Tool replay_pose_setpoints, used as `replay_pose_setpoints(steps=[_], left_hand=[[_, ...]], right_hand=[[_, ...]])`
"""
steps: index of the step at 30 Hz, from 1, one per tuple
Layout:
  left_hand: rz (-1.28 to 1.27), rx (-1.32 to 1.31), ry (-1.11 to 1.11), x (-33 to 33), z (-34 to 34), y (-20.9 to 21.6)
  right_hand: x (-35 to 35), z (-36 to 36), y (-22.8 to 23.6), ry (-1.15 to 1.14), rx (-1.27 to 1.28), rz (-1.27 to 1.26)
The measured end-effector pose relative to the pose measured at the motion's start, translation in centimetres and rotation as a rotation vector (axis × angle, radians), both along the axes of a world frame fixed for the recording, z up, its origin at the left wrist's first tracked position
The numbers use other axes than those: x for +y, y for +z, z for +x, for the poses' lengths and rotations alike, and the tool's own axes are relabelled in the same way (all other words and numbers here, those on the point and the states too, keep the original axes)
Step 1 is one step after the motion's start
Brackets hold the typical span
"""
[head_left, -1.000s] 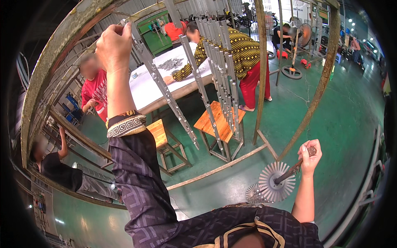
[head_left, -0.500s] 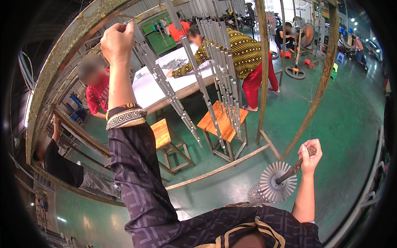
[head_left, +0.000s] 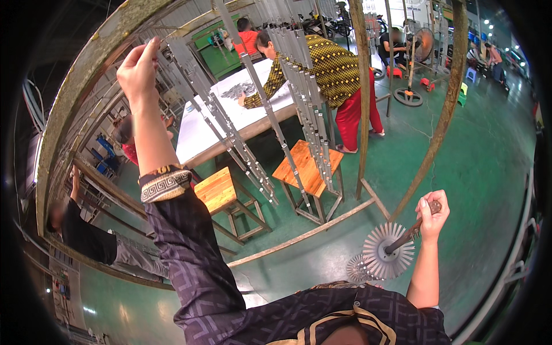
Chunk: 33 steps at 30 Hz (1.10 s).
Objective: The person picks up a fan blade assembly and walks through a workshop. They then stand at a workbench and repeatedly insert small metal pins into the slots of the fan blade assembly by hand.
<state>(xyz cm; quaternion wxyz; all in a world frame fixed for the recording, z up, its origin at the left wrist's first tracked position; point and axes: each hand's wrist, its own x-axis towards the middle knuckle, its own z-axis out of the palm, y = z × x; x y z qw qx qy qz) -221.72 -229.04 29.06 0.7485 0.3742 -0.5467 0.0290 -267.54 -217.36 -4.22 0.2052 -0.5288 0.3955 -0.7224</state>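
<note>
My left hand (head_left: 138, 75) is raised high at the left, beside the rusty metal frame. Its fingers are curled and pinched together; whatever they may hold is too small to make out. To its right hang long rows of grey metal strips (head_left: 221, 118), with more strips (head_left: 310, 98) farther right. Low on the right, my right hand (head_left: 432, 217) is closed around the end of a brown rod (head_left: 407, 237). Down the rod sits a wheel-like ring of thin metal pieces (head_left: 379, 253), with a smaller ring (head_left: 357, 269) partly behind it.
The rusty frame (head_left: 98, 63) arches around me, its posts standing ahead. Two wooden stools (head_left: 307, 167) stand beneath the strips. Beyond, a person in a patterned shirt (head_left: 333, 63) leans over a white table (head_left: 201, 135). Other people work nearby; a fan (head_left: 424, 45) stands far right.
My left hand has moved left and slightly down, away from the hanging strips, which have shifted a little. My right hand stays with the rod. The person in red at left has moved lower.
</note>
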Motion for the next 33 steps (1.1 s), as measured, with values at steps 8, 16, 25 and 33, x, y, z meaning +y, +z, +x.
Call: replay_pose_setpoints(steps=[8,16,25,33], left_hand=[[0.083,0.018,-0.093,4.3,-0.9,-5.7],[0.331,-0.074,-0.17,9.0,-1.8,-16.2],[0.649,0.026,-0.426,11.4,-5.3,-30.2],[0.843,0.097,-0.452,12.4,-9.4,-41.4]], right_hand=[[-0.4,0.1,0.1,0.006,0.01,0.016],[-0.5,0.4,0.2,0.022,-0.002,0.011],[-0.5,0.6,0.0,0.043,-0.008,-0.006],[-0.4,0.7,0.4,0.05,0.002,-0.019]])
